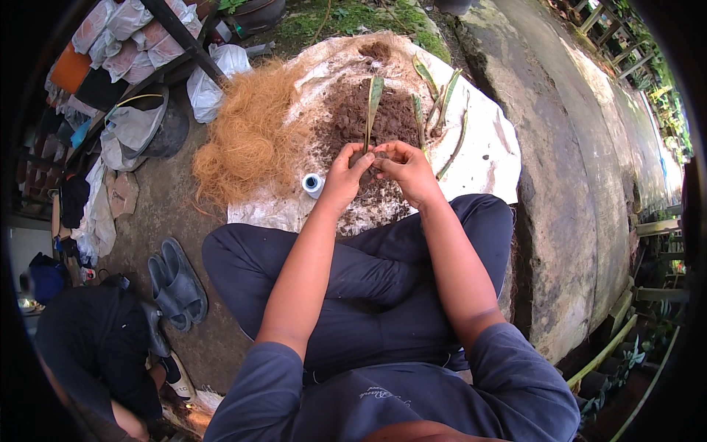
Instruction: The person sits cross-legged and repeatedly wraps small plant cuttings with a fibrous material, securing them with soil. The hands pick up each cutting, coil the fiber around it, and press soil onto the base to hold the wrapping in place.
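Upright in front of me stands a green snake plant leaf (374, 107) with yellowish edges, its lower end in the closed fingers of my left hand (349, 173). Right beside it, my right hand (409, 174) is bent with thumb and fingers drawn together at the leaf's base. A brown, soil-like lump shows between the two hands; the fingers hide what exactly the right one grips. Behind them spreads a heap of dark brown soil (346, 118). A white spool of thread (312, 184) stands just left of my left wrist.
More snake plant leaves (445, 99) lie right of the soil on a white sack sheet (490, 147). Tan coconut fibre (247, 136) is piled on the left. Grey sandals (179, 283) rest on the floor. Another person (96, 346) bends at lower left, near a dark bucket (168, 129) farther back.
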Demonstrator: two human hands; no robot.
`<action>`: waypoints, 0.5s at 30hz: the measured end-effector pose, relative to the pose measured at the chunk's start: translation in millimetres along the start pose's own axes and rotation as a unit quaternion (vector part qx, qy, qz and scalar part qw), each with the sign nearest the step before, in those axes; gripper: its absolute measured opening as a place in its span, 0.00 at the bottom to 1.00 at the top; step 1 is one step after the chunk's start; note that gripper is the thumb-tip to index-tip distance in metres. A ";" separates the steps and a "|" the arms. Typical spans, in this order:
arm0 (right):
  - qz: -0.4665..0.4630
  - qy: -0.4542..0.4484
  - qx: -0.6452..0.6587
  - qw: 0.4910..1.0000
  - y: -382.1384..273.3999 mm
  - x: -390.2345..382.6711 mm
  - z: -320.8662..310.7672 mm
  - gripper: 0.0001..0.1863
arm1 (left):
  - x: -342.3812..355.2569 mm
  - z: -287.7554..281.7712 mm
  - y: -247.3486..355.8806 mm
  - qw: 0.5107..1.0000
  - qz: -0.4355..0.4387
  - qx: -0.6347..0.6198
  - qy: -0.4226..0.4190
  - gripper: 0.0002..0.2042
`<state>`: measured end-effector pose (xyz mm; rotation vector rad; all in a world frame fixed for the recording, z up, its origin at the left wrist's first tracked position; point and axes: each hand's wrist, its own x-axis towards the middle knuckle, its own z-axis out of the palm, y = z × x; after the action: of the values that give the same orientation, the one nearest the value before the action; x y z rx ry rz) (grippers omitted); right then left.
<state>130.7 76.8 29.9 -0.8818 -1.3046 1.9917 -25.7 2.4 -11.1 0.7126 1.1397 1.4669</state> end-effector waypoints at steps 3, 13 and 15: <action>0.022 -0.017 0.086 0.996 1.9 -0.4 -0.2 0.09 | -2.8 1.6 1.2 1.000 0.010 -0.026 0.002 0.14; 0.084 -0.109 0.280 0.950 12.9 4.3 -7.2 0.05 | -10.1 2.5 5.7 0.993 0.050 -0.103 0.007 0.08; 0.089 -0.100 0.271 0.953 13.4 5.0 -5.1 0.04 | -10.6 0.6 4.8 0.992 0.054 -0.113 0.006 0.08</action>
<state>130.1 78.7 14.9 -0.5559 -0.7194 2.4596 -24.7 -7.4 -4.8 0.6153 0.9364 1.6624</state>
